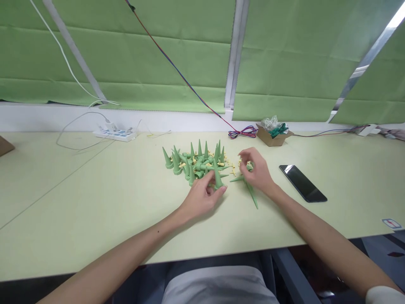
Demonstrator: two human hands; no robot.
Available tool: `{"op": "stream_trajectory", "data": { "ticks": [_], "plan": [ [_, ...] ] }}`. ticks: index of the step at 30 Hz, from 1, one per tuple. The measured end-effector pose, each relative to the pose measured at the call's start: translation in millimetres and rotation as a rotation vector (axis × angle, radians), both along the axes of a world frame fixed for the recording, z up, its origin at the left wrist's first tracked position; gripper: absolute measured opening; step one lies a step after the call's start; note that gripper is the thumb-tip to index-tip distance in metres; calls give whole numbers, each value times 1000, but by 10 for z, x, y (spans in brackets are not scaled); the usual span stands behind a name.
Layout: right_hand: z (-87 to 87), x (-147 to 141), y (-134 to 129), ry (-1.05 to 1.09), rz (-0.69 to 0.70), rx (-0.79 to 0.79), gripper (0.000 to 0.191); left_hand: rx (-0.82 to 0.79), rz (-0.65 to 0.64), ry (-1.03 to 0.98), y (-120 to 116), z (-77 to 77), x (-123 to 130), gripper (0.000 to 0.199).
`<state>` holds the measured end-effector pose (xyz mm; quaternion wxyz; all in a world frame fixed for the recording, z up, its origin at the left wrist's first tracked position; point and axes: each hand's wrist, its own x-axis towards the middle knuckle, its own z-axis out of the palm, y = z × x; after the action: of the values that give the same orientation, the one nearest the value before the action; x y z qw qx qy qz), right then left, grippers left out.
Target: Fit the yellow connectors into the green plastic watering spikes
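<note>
My left hand [202,196] is closed around the base of a green pointed cone [217,175], whose tip points up. To the right, my right hand [255,169] is curled in a pinch near small yellow pieces [233,169]; what its fingertips hold, if anything, is too small to make out. Beneath that hand lie loose green cones [251,195] on their sides, partly hidden by it. A pile of green cones [177,164], some upright and some lying down, spreads behind and left of my left hand, with yellow bits mixed in.
On the pale table [95,202], a black phone [303,183] lies right of my right hand. Farther back are a small cardboard box [274,138] with plastic and green material, a coiled cable [243,133] and a white power strip [115,134]. Green blinds [152,63] hang behind.
</note>
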<state>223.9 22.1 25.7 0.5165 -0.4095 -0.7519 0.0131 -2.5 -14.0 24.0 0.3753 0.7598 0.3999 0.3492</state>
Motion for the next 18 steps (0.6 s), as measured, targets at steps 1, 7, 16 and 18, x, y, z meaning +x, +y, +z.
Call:
{"op": "stream_trajectory", "data": {
  "ticks": [1, 7, 16, 18],
  "plan": [
    [-15, 68, 62, -8, -101, -3, 19, 12, -5, 18, -2, 2, 0, 26],
    [-211, 384, 318, -138, -575, -369, 32, 60, -15, 142, -21, 39, 5, 28],
    [-347, 357, 441, -164, -544, -532, 48, 73, -52, 157, -29, 42, 9, 25],
    [-371, 310, 444, -149, -526, -498, 49, 67, -59, 155, -26, 36, 10, 23]
  ]
}}
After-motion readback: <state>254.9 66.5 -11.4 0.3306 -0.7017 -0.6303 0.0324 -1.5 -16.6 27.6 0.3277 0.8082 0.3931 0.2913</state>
